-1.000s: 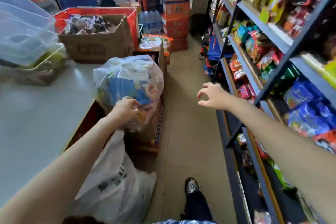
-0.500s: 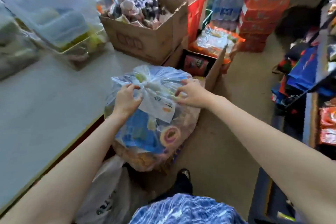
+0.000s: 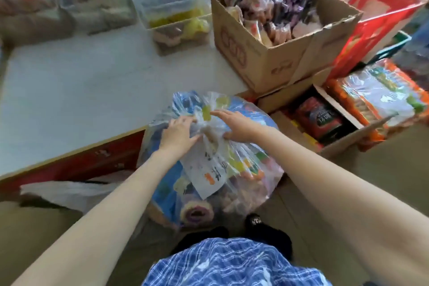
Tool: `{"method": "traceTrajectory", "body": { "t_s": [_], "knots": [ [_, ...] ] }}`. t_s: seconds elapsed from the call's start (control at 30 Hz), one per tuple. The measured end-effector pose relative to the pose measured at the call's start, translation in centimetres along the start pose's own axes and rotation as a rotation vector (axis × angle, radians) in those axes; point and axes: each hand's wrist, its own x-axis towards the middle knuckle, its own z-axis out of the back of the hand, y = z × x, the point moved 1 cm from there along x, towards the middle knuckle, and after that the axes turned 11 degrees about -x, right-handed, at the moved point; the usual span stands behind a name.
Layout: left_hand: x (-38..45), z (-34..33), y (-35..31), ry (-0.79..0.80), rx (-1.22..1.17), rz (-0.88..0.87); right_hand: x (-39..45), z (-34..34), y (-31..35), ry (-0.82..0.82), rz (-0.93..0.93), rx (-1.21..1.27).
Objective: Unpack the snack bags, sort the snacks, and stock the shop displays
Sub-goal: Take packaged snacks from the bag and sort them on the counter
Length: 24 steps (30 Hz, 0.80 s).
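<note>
A big clear plastic bag (image 3: pixel 234 169) stuffed with blue, yellow and orange snack packs stands on the floor against the counter's corner, with a white paper slip (image 3: pixel 206 172) under its tied top. My left hand (image 3: pixel 178 132) and my right hand (image 3: pixel 234 126) both pinch the twisted knot (image 3: pixel 205 123) at the bag's top from either side.
The pale counter (image 3: pixel 81 95) runs along the left, with clear plastic bins (image 3: pixel 167 0) at its back. A cardboard box of wrapped snacks (image 3: pixel 274 37) sits by a red crate (image 3: pixel 371 2). An open carton (image 3: pixel 325 123) and orange packs (image 3: pixel 380 97) lie right. A white bag (image 3: pixel 69 193) lies lower left.
My right hand came over from the shelf side to the bag's top. I have leaned in, and both hands have closed in on the knot.
</note>
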Motion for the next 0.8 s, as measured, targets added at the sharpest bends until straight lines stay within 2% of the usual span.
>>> {"method": "traceTrajectory", "body": {
  "t_s": [0.07,0.23,0.33,0.43,0.5,0.6,0.7,0.8],
  "knots": [
    [-0.5,-0.5,-0.8,-0.020,0.084,0.091,0.9,-0.6,-0.5,0.013,0.072,-0.111],
    [-1.2,-1.1,-3.2,-0.117,0.220,0.224,1.5,-0.3,-2.0,-0.151,0.252,-0.364],
    [-1.3,-1.1,-4.2,-0.168,0.308,0.255,1.9,0.2,-2.1,-0.255,0.322,-0.399],
    [-1.2,-0.3,-4.7,-0.245,0.296,0.267,1.9,1.7,-3.6,-0.301,0.373,-0.397],
    [-1.7,0.8,-3.8,-0.348,0.235,0.338,2.0,2.8,-6.1,-0.308,0.326,-0.367],
    [-3.4,2.9,-0.9,-0.460,0.120,0.498,1.6,3.3,-10.7,-0.256,0.130,-0.258],
    [-3.5,3.1,-0.4,-0.386,0.066,0.460,1.4,3.3,-10.9,-0.147,0.097,-0.182],
    [-2.1,2.4,-2.7,-0.366,0.048,0.297,1.8,3.3,-6.9,-0.149,0.265,-0.170]
  ]
}}
